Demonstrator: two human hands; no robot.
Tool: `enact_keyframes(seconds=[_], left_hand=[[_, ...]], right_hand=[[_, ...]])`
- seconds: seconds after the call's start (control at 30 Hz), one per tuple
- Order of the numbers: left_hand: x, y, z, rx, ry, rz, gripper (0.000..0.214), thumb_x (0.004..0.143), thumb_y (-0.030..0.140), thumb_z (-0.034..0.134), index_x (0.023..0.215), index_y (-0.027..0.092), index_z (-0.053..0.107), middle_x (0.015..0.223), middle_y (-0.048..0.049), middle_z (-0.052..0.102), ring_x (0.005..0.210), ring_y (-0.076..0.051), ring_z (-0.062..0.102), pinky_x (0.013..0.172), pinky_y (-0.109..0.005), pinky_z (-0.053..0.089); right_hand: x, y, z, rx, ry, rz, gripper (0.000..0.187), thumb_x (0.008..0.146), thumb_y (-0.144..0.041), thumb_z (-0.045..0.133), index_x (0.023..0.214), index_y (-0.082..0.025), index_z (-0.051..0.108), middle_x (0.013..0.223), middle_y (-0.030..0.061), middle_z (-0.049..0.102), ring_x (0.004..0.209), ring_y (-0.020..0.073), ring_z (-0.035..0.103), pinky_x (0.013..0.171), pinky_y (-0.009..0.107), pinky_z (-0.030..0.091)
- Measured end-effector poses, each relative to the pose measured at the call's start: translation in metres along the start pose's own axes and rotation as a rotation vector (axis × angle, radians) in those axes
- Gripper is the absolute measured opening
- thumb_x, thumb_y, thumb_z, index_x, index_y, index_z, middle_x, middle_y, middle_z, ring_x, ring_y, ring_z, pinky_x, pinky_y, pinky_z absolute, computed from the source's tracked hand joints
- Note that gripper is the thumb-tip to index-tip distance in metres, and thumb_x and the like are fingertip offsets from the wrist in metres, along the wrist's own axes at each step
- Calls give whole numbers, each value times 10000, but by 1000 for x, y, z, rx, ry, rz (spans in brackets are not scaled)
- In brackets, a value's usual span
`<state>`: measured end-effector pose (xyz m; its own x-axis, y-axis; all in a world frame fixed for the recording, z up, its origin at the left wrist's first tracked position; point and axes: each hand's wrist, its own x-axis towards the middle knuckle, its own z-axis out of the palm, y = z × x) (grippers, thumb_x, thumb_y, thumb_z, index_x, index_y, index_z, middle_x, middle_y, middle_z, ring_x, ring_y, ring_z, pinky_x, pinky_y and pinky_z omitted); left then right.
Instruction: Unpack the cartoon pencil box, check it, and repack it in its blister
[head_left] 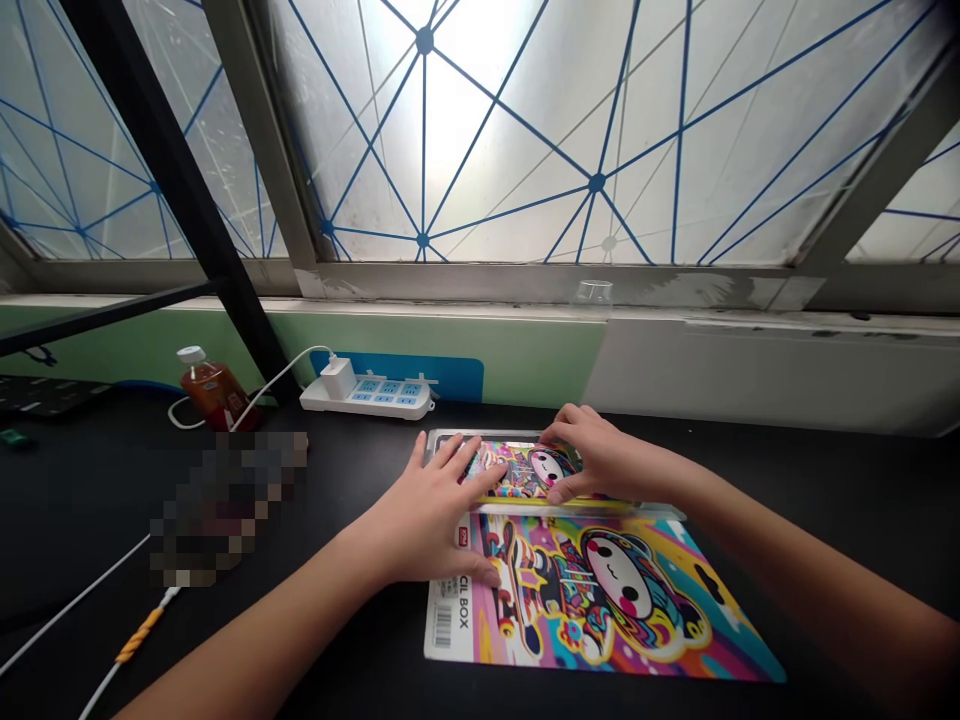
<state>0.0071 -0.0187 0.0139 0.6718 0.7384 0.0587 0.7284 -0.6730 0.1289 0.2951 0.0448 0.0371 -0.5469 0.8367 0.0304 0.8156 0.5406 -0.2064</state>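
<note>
Head view: the left hand [424,520] is held open and flat on the printed pencil-box card [600,610], while the clear-edged pencil box [510,470] is grasped by the curled right hand [604,462].

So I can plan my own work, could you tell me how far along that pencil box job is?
The printed card already lies flat on the bench. In hand: the right hand grips the silver-rimmed case, the left hand spread across it. Left: the case lies against the card's top edge, not yet separated.

a glossy cartoon-printed pencil box card [607,600], lying flat, just below a matching silver-rimmed tin [517,470]
</note>
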Motion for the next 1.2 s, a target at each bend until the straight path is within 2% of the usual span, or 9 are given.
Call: enact_keyframes(seconds=[0.17, 0.3, 0.47, 0.63, 0.73, 0.87, 1.0, 1.13, 1.2], left_hand=[[0, -10, -3, -49, 51, 35, 1057, 777, 740, 836, 1635, 261, 448, 1725, -264, 344, 1593, -493, 301, 1204, -831, 209], [1, -23, -4, -166, 275, 18, 779, 922, 573, 792, 1569, 239, 516, 1595, -195, 543, 1476, -410, 483, 1237, -670, 349], [6, -32, -2, -182, 480, -7, 560, 949, 293, 806, 1453, 175, 593, 1407, -166, 676, 1325, -361, 591, 1141, -556, 489], [7, -31, -3, -174, 504, -10, 528, 910, 248, 848, 1392, 185, 641, 1323, -145, 702, 1257, -356, 625, 1078, -536, 540], [7, -32, -1, -185, 510, -7, 527, 889, 254, 875, 1365, 204, 655, 1307, -124, 711, 1200, -322, 684, 1019, -465, 589], [8, -33, 3, -169, 529, 21, 569, 852, 225, 906, 1363, 213, 654, 1254, -109, 741, 1131, -311, 730, 998, -473, 595], [1, -23, -11, -123, 572, 106, 414, 878, 221, 880, 1253, 204, 706, 1158, -96, 765, 1092, -320, 720, 1174, -646, 402], [-25, 6, -31, -149, 615, 233, 363, 979, 281, 773, 1314, 193, 663, 1206, -132, 734, 1113, -313, 666, 1034, -518, 524], [-44, 22, -30, -207, 535, 256, 432, 984, 310, 773, 1380, 224, 623, 1265, -127, 716, 1140, -303, 654, 1010, -471, 553]], right_hand=[[1, -6, 4, -34, 81, 16, 640, 605, -552, 992, 1060, -200, 712, 1140, 113, 692, 1093, 323, 661, 884, 415, 586], [-9, -15, 13, -95, 234, 31, 684, 546, -502, 1026, 1029, -211, 638, 1148, 128, 709, 1147, 372, 649, 909, 465, 571], [-25, -33, 25, -182, 415, 7, 618, 646, -361, 1000, 1081, -244, 576, 1071, 86, 741, 1077, 356, 702, 1103, 622, 464], [-35, -44, 31, -269, 527, -60, 658, 644, -281, 1006, 1109, -234, 543, 1401, 209, 672, 1389, 458, 564, 1171, 691, 384], [-38, -46, 32, -301, 566, -102, 600, 695, -250, 972, 1109, -237, 537, 1247, 151, 741, 1216, 389, 681, 1116, 633, 455], [-41, -51, 30, -348, 623, -145, 395, 815, -194, 863, 1043, -231, 543, 956, 58, 728, 867, 276, 699, 816, 433, 556], [-54, -62, 19, -409, 679, -198, 182, 961, -171, 681, 1109, -183, 575, 1003, 104, 725, 851, 272, 658, 707, 386, 521], [-101, -81, 8, -533, 741, -258, 288, 1031, -141, 540, 1312, -114, 596, 1073, 138, 748, 947, 308, 645, 821, 440, 522], [-131, -89, 11, -587, 751, -303, 321, 1044, -113, 490, 1333, -103, 631, 1091, 134, 774, 983, 308, 658, 906, 455, 506]])
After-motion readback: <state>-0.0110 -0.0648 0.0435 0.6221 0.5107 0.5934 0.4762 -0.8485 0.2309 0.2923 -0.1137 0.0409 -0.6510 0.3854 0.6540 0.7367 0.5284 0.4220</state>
